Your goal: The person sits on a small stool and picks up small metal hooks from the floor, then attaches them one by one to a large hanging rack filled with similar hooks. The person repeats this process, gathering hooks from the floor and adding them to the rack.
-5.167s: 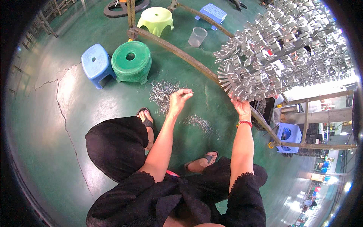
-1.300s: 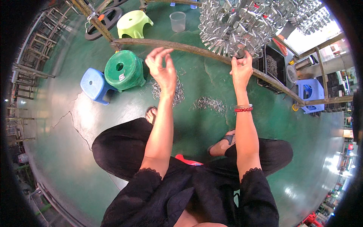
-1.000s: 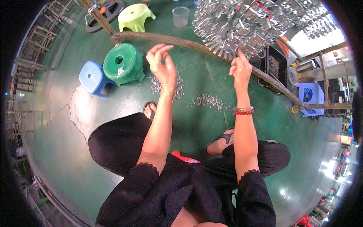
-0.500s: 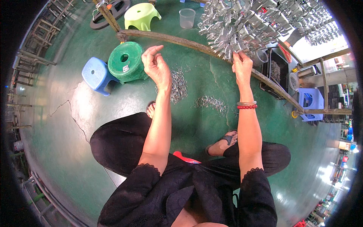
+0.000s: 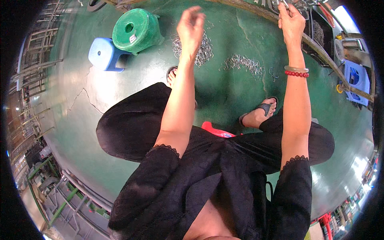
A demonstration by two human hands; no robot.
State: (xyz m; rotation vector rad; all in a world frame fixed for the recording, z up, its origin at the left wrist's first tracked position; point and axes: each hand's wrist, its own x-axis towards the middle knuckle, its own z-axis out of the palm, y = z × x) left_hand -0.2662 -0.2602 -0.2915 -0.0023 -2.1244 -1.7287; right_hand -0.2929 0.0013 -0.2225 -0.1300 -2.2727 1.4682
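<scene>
At the upper right, my right hand (image 5: 291,23) is closed, its fingertips pinching a small silver metal part (image 5: 284,5) among the hanging metal parts, most of which lie beyond the top of the picture. A red bead bracelet and a pale bangle circle that wrist. My left hand (image 5: 190,32) is raised to the left of it, away from the hanging parts. Its fingers look bent but are smeared by motion, so whether they hold anything cannot be seen. Below it on the green floor lies a heap of small curved metal hooks (image 5: 203,50).
A second, looser scatter of hooks (image 5: 245,65) lies farther right. A green round stool (image 5: 138,32) and a blue stool (image 5: 105,55) stand at the left. A wooden rail (image 5: 326,60) crosses the upper right, with a blue-violet stool (image 5: 357,82) beyond. Something red (image 5: 216,130) lies between my legs.
The view has shifted, so the floor things sit higher and most hanging parts have left the picture. My left hand's fingers have moved and blurred. My right hand stays at the hanging parts.
</scene>
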